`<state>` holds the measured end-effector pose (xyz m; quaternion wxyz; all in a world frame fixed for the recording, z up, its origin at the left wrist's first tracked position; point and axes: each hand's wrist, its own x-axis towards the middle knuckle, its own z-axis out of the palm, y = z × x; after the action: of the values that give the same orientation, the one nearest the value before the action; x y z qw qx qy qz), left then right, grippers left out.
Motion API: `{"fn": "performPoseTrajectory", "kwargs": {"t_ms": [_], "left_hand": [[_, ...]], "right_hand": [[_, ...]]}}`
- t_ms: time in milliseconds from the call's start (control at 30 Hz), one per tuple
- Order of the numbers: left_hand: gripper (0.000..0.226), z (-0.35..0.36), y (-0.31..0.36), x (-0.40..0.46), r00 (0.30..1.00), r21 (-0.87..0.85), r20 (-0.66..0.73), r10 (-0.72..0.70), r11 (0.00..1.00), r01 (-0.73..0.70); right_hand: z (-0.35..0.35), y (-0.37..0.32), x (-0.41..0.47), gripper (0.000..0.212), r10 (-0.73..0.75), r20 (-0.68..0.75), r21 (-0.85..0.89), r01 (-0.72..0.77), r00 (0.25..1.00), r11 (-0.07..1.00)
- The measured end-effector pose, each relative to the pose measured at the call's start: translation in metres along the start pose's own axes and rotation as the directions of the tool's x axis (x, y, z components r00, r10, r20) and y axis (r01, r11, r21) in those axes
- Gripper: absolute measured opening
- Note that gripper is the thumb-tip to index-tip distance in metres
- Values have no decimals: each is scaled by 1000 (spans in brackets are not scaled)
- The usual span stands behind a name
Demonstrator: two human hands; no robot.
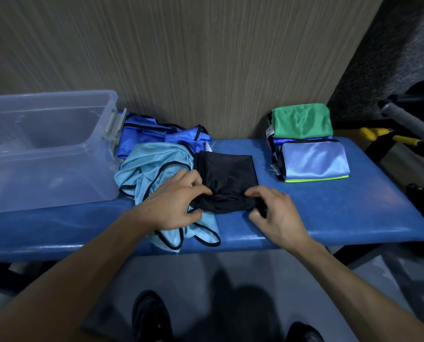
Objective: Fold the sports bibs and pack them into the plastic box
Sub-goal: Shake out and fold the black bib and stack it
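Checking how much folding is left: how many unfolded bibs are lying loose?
2: a light blue bib under the left hand, and a darker blue bib beside the box. More may hide beneath.

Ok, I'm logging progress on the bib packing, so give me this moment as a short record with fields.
in hand: black bib, near edge pinched by left hand and right hand
unfolded: light blue bib, royal blue bibs
folded: stack topped by green bib
plastic box: no bibs seen inside
surface: blue padded bench
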<state>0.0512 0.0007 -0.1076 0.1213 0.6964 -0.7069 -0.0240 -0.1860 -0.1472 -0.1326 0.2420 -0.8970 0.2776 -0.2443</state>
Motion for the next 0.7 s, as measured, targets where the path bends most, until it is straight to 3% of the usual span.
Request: {"fn": "performPoseTrajectory", "kwargs": {"t_ms": [233,400,467,633,700], "left_hand": [[45,-4,7,3,999,-14,27,42,999,-42],[55,-4,16,0,994,-264,87,73,963,-48],[55,-3,19,-1,987,-389,153,48,921,16],[21,-1,30,8,965,-659,262,-22,726,195],[18,-1,34,15,956,-707,290,-48,662,248]], "right_hand": [[-21,-9,1,29,176,97,282,-197,980,939],[-38,-5,-13,27,234,173,455,-288,957,843],[-43,-7,-22,27,262,203,486,-330,943,809],[-47,-6,-32,23,434,219,498,-483,874,720],[-47,-4,-31,20,501,211,482,-535,839,694]]}}
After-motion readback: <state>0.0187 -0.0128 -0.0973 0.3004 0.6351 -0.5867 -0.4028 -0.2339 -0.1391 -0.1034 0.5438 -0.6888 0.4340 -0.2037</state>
